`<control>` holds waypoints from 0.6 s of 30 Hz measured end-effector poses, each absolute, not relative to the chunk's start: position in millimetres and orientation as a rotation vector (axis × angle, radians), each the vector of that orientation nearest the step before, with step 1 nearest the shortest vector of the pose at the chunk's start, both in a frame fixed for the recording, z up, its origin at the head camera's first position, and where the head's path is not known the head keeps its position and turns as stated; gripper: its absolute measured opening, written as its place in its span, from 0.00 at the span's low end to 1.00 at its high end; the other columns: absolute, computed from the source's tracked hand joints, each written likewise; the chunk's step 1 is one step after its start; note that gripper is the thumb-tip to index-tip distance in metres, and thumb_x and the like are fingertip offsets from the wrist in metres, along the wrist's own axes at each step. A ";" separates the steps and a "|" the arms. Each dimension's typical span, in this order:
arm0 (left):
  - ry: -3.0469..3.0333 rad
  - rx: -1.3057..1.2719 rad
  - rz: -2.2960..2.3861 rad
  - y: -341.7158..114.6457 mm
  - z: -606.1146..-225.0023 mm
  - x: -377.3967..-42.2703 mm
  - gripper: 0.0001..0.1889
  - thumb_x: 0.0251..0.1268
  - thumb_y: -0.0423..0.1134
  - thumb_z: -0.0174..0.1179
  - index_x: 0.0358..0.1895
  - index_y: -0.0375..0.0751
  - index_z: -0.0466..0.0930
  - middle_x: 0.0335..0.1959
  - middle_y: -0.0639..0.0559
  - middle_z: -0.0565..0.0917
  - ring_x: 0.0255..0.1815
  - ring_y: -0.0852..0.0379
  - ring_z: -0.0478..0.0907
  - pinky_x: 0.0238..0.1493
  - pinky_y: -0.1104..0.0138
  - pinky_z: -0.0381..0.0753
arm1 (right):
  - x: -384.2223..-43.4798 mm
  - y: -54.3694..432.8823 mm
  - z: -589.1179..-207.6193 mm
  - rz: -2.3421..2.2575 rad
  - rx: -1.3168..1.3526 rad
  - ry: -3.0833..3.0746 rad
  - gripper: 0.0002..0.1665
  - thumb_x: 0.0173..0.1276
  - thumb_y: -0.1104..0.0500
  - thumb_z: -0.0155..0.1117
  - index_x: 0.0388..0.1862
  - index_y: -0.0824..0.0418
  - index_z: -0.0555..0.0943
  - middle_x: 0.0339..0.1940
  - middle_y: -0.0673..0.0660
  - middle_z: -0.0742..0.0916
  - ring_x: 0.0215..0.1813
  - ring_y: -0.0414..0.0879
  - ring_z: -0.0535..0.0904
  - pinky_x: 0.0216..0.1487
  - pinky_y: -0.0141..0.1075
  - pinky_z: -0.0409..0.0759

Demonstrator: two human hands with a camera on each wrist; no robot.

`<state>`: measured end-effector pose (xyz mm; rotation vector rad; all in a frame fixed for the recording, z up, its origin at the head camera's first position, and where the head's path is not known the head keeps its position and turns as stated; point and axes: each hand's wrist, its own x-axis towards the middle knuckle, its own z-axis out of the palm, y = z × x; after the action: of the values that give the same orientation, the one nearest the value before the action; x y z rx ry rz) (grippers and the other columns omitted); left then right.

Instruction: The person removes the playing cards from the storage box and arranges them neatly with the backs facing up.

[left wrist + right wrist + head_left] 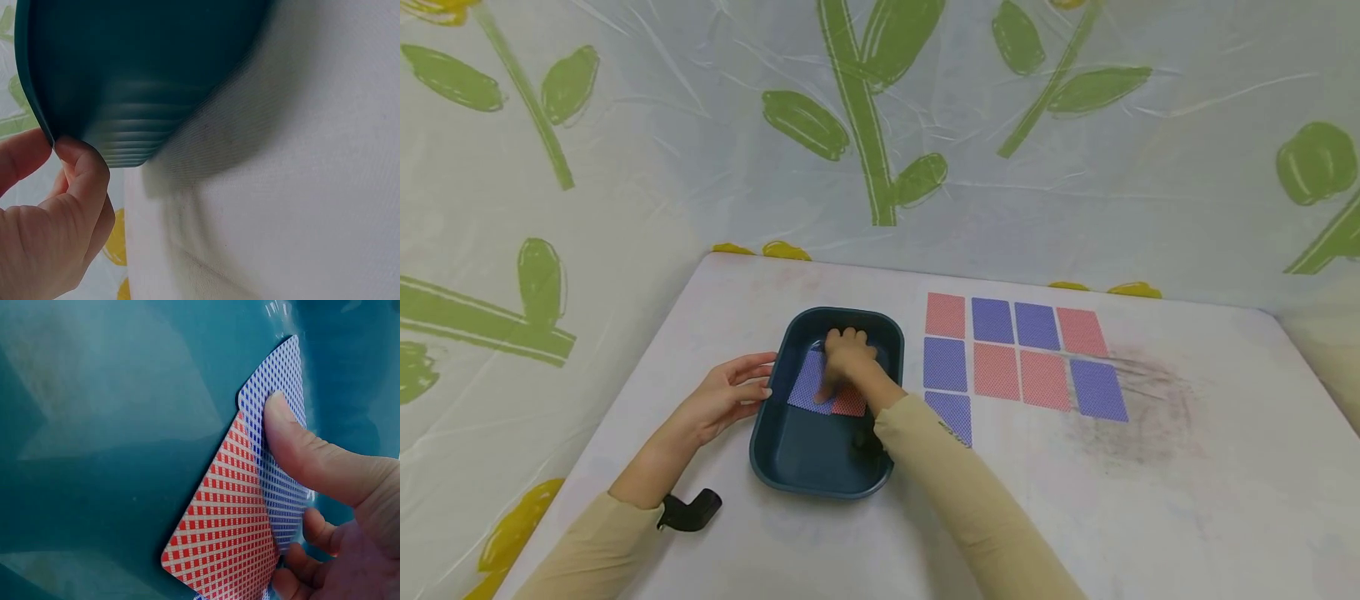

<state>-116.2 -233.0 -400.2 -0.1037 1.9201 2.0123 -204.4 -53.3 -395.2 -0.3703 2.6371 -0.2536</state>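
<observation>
On the white table sits a dark teal plastic tray [808,458] with raised walls. My left hand [730,396] pinches its left rim between thumb and fingers, seen close in the left wrist view. Inside the tray lie a blue-checked playing card [807,385] and a red-checked playing card [848,401], patterned backs up, overlapping in the right wrist view. My right hand [848,357] reaches in over them. In the right wrist view its thumb presses a blue card's face [257,394], while the other fingers curl at that card's edge. The red card [222,515] lies against it.
Right of the tray, several red and blue cards [997,371] lie in rows on the table; my right forearm partly covers the nearest blue one. A creased, greyish smudge [1138,400] marks the cloth beside them. A plant-patterned sheet [715,167] hangs behind the table.
</observation>
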 end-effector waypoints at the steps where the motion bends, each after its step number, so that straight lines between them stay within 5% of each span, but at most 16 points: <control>1: 1.920 -0.104 2.012 -232.5 -400.0 -116.2 0.31 0.61 0.22 0.51 0.69 0.29 0.55 0.59 0.33 0.64 0.42 0.59 0.75 0.43 0.69 0.78 | -203.5 -53.0 -394.7 -0.246 -0.377 2.641 0.57 0.35 0.43 0.81 0.63 0.59 0.64 0.58 0.62 0.69 0.59 0.56 0.62 0.55 0.51 0.68; 8: 1.917 -0.095 2.008 -232.4 -400.5 -116.9 0.31 0.61 0.22 0.50 0.69 0.29 0.54 0.60 0.32 0.64 0.44 0.58 0.74 0.43 0.69 0.77 | -196.5 -54.4 -391.0 -0.291 -0.433 2.691 0.54 0.36 0.47 0.82 0.60 0.58 0.63 0.56 0.61 0.72 0.59 0.56 0.65 0.56 0.53 0.66; 13: 1.904 -0.100 2.006 -234.2 -402.0 -117.5 0.31 0.61 0.22 0.49 0.69 0.29 0.53 0.61 0.33 0.63 0.44 0.60 0.74 0.42 0.70 0.77 | -191.0 -55.7 -387.3 -0.394 -0.480 2.638 0.49 0.40 0.56 0.81 0.57 0.56 0.60 0.48 0.59 0.80 0.49 0.56 0.77 0.44 0.49 0.74; 18: 1.892 -0.091 2.012 -235.0 -402.5 -117.8 0.31 0.62 0.22 0.49 0.70 0.29 0.52 0.61 0.33 0.62 0.43 0.60 0.74 0.43 0.70 0.77 | -189.7 -50.8 -382.1 -0.593 -0.542 2.519 0.35 0.45 0.65 0.76 0.49 0.56 0.66 0.39 0.55 0.79 0.38 0.49 0.75 0.35 0.41 0.73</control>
<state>-117.8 -235.0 -402.5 -0.0906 1.8922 2.0118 -189.7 -50.8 -382.1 -0.5417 2.5192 -0.5932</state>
